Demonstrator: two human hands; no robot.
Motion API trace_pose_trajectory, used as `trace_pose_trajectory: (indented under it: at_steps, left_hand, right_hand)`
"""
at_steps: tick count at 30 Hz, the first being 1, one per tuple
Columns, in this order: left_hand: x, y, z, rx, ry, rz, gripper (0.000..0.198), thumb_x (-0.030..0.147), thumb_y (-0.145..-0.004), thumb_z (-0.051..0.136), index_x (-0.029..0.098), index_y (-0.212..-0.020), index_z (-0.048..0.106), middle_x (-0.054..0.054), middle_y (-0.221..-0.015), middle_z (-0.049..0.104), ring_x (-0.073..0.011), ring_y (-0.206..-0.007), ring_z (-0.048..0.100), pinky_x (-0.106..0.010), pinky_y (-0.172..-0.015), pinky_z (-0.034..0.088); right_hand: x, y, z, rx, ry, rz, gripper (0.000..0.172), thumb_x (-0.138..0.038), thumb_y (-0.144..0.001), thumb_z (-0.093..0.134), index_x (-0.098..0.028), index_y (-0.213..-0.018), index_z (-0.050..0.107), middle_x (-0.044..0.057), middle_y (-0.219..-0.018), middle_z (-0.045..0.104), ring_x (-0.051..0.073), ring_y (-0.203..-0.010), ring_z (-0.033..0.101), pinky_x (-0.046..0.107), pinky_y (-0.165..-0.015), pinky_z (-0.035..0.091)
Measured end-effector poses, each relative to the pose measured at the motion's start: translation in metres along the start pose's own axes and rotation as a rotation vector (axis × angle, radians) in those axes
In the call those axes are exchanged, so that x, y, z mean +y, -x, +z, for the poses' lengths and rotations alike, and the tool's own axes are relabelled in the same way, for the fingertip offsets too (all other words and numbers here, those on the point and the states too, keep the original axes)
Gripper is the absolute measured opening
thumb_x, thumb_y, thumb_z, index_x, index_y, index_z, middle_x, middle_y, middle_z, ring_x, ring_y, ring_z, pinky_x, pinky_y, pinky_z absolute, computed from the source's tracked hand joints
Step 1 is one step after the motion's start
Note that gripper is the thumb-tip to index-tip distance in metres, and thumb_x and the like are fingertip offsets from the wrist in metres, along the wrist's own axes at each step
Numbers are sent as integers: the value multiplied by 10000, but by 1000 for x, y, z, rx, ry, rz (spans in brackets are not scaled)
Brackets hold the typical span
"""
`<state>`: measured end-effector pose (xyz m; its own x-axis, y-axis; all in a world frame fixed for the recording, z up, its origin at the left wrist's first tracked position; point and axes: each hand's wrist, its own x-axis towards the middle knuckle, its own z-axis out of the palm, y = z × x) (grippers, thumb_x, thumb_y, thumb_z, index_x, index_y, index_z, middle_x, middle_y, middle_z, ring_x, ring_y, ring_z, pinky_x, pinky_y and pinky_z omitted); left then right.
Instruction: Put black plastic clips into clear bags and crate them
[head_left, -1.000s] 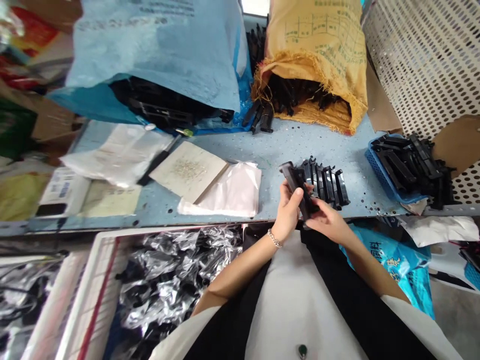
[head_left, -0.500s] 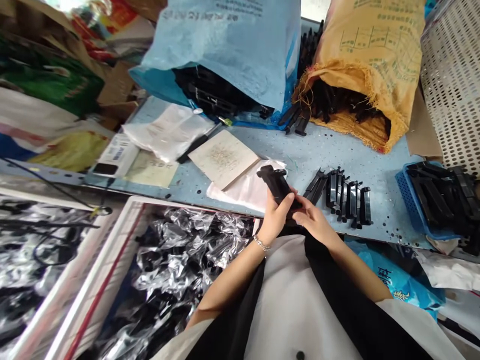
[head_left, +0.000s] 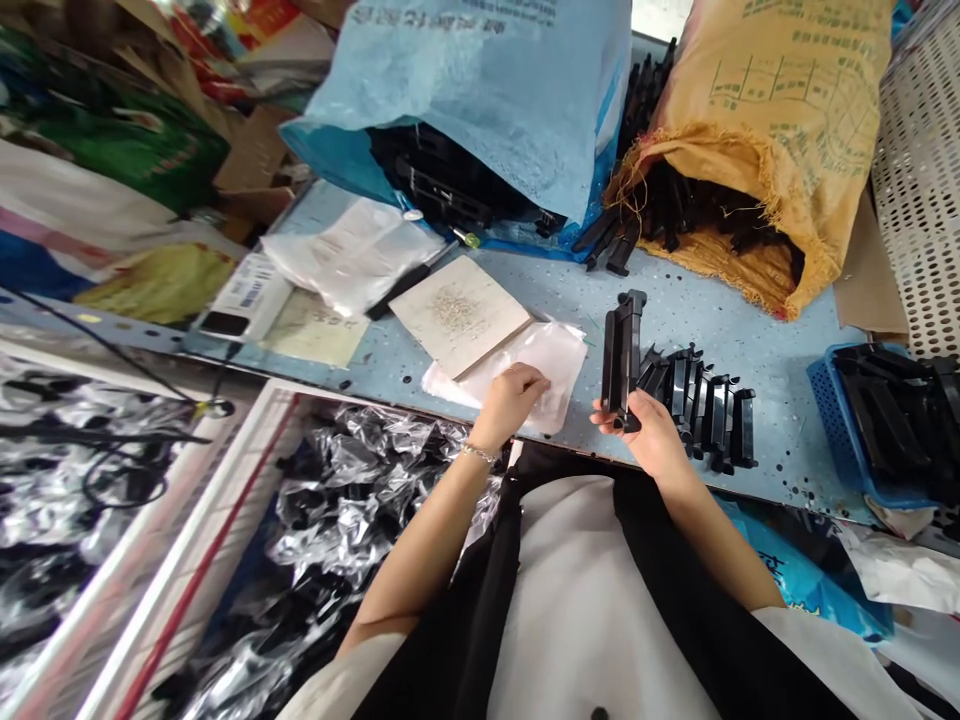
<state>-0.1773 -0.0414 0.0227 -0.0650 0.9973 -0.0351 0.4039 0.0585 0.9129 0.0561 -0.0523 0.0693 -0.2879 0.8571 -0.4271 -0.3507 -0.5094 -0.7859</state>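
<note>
A long black part (head_left: 621, 350) stands upright above the near edge of the table (head_left: 750, 320), clasped at its lower end by the right hand (head_left: 651, 440), fingers and thumb closed around it. The left hand (head_left: 513, 394) lies to its left on a flat stack of clear bags (head_left: 559, 355), fingers curled down onto the top one; whether they pinch it cannot be told.

Just right of the held part, a row of parts (head_left: 712, 410) of the same kind stands packed together on the table. A pale board (head_left: 461, 315) overlaps the far corner of the bags.

At the back of the table, a blue sack (head_left: 487, 90) and a tan sack (head_left: 772, 110) lie on their sides, both with black pieces showing at their mouths. A blue basket (head_left: 832, 420) with more black parts sits at the right edge. Below the table, at the person's left, a crate (head_left: 255, 450) holds parts wrapped in crinkled clear film.
</note>
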Motion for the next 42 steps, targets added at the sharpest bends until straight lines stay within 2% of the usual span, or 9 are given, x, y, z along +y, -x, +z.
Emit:
trace_pose_trajectory:
  at_steps: [6,9,14,18,21,27,32,35,42]
  left_hand:
    - [11,-2,-14,9,287,-316,323,469,-746,730,147,-762,718,11,-602,592,-110,-544,466,-254,-543,344]
    - [18,2,-13,31,224,-304,302,447,-757,714,145,-765,710,-1,-634,618,-114,-573,497,-249,-547,355]
    - [20,9,-18,175,240,-203,264,354,-715,775,179,-800,597,14,-685,634,-123,-625,587,-241,-597,443]
    - [14,10,-13,149,269,-193,254,301,-760,748,195,-858,539,14,-715,663,-147,-679,668,-251,-636,489]
    - [15,12,-11,138,84,-38,55,197,-859,594,191,-810,570,-25,-774,694,-176,-784,696,-301,-727,544]
    - [18,18,-35,58,-618,286,309,59,-892,456,169,-973,734,-129,-1090,714,-251,-996,683,-375,-833,594]
    - [14,12,-40,115,-474,363,367,102,-953,452,147,-1243,673,-143,-1272,662,-240,-1139,674,-374,-957,592]
    - [16,13,-37,174,-401,428,392,110,-980,447,156,-1327,623,-151,-1322,633,-233,-1216,646,-373,-1023,568]
    - [30,55,-7,12,-237,658,523,58,-986,424,225,-1477,496,-133,-1327,625,-190,-1227,644,-327,-1068,549]
  right_hand:
    - [-7,-32,24,-131,-164,49,488,-613,-736,810,-169,-925,737,76,-922,792,245,-897,762,341,-806,631]
    - [4,-53,39,-184,-244,109,461,-598,-763,793,-169,-919,731,74,-906,793,250,-937,756,361,-851,631]
    - [19,-64,46,13,-228,40,404,-504,-690,875,-173,-870,731,38,-831,783,207,-851,760,281,-770,627]
    - [14,-54,46,-69,-253,-8,477,-583,-711,837,-152,-894,744,71,-884,784,230,-908,754,322,-844,612]
    - [18,-58,52,-62,-225,21,518,-616,-661,850,-161,-880,737,56,-836,773,221,-855,742,331,-836,598]
    - [21,-40,35,32,-16,-129,421,-534,-710,833,-185,-905,700,19,-823,738,169,-779,694,273,-732,554]
    - [14,1,6,-403,-205,404,549,-641,-884,574,-110,-975,678,39,-676,659,134,-511,571,255,-483,469]
    - [30,-2,5,-516,-392,664,570,-620,-957,469,-80,-979,653,-13,-587,564,69,-411,408,184,-387,350]
    - [41,-36,20,-397,-355,578,497,-646,-901,527,-163,-791,574,-108,-497,354,39,-374,182,152,-356,245]
